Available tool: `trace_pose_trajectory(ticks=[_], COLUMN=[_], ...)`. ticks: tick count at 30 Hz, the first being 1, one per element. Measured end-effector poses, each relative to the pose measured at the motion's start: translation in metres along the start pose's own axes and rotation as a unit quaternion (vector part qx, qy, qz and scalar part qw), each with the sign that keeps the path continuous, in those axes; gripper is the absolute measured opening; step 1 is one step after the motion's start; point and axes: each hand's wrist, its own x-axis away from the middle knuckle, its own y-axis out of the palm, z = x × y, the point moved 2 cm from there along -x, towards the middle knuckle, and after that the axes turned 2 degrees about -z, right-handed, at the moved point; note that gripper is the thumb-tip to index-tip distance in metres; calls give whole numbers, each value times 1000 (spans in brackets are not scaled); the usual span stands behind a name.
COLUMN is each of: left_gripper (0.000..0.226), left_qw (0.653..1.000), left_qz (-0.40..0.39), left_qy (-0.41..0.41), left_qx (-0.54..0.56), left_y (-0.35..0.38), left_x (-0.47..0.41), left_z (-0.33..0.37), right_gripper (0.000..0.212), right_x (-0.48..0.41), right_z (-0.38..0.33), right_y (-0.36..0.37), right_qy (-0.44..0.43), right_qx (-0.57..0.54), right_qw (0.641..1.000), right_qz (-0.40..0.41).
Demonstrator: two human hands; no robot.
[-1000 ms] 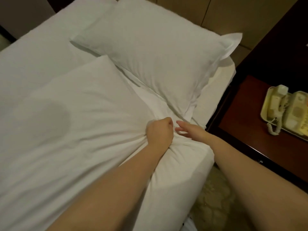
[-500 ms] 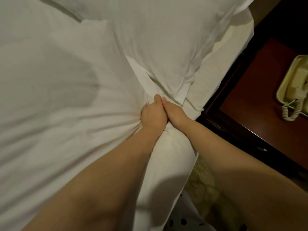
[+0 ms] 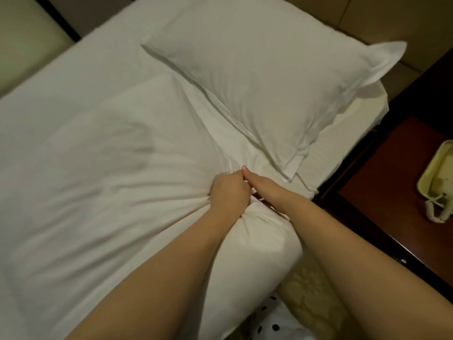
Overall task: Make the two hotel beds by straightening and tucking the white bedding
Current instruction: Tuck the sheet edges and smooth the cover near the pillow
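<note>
Clenching a fistful of the white duvet (image 3: 110, 180), the left hand (image 3: 230, 195) has its fingers curled tight into the cloth, and creases fan out from that fist toward 9 o'clock across the bed. Touching it on the 3 o'clock side, the right hand (image 3: 266, 190) lies edge-on with its one visible finger (image 3: 245, 171) straight and pointing to 12 o'clock; it grasps nothing that can be seen, and its other fingers are hidden behind the left hand, so whether they have slid under the fold cannot be told. Below the two hands, toward 5 o'clock, the corner of the duvet bulges in a rounded lump over the edge of the bed. The pillow (image 3: 269, 82) lies at 1 o'clock from the hands, its near corner just beside the right hand, resting on the sheet (image 3: 340, 133) that shows bare between pillow and bed edge. Farther out at 3 o'clock stands a dark red nightstand (image 3: 392, 182) with a pale telephone (image 3: 435, 182) at the frame's edge; patterned carpet (image 3: 313, 290) shows at 5 o'clock and a tan headboard (image 3: 367, 18) at 1 o'clock. The step in hand looks like squaring up the top corner of the duvet on this bed. The next move probably calls for the left hand to hold the bunch taut while the right hand smooths or pushes the loose corner flat toward the pillow, then for letting go of the fistful evenly so the radiating creases ease out rather than set.
</note>
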Motion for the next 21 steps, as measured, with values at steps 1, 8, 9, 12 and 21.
trace_pose_trajectory(ticks=[1, 8, 9, 12, 21], left_gripper=[29, 39, 43, 50, 84], left_qw=[1000, 974, 970, 964, 912], left_qz=[8, 89, 92, 110, 196], left_qy=[-8, -47, -51, -82, -286], left_qx=[23, 202, 219, 230, 217], left_y=[-12, -105, -117, -149, -205], left_x=[11, 115, 131, 181, 318], left_z=[-5, -74, -87, -132, -274], right_gripper=[58, 57, 54, 34, 56], right_x=[8, 58, 67, 93, 129], right_z=[-8, -61, -66, -80, -94], right_y=[5, 89, 113, 189, 373], right_qy=[2, -74, -90, -146, -281], right_qx=[5, 33, 22, 14, 82], right_qw=[1000, 989, 987, 978, 929], right_qz=[-21, -124, -132, -146, -228])
